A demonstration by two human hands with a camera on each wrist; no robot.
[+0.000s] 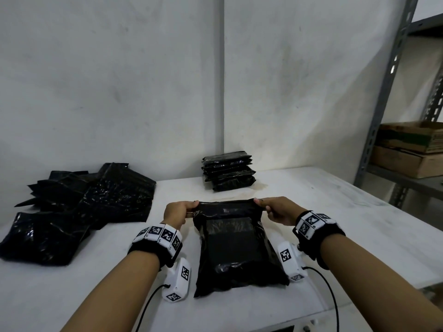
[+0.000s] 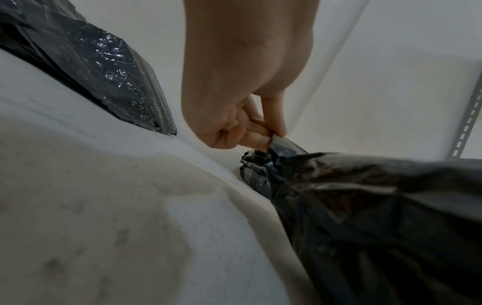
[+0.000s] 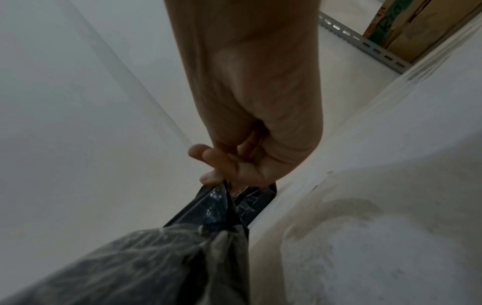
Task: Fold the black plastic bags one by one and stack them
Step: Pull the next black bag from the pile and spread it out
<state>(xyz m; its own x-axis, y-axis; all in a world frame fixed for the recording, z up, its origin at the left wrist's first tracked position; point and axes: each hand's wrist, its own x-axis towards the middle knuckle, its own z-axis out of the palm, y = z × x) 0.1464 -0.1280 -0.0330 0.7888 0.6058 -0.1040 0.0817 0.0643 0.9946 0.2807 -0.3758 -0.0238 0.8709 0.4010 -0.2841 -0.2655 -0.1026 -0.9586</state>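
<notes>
A black plastic bag [image 1: 235, 250] lies on the white table [image 1: 335, 224] in front of me, bulging with something flat inside. My left hand [image 1: 178, 210] pinches its far left corner and my right hand [image 1: 279, 209] pinches its far right corner, holding the far edge raised. In the left wrist view my left hand [image 2: 250, 132] pinches the crumpled corner of the bag [image 2: 365, 206]. The right wrist view shows my right hand [image 3: 234, 171] gripping the other bunched corner of the bag [image 3: 182, 258]. A neat stack of folded black bags [image 1: 229, 171] stands by the wall behind.
A loose pile of unfolded black bags [image 1: 79, 207] covers the table's left side, also seen as a pile of bags [image 2: 104, 72]. A grey metal shelf rack [image 1: 388, 92] with cardboard boxes [image 1: 410, 149] stands at the right. A white wall runs behind the table.
</notes>
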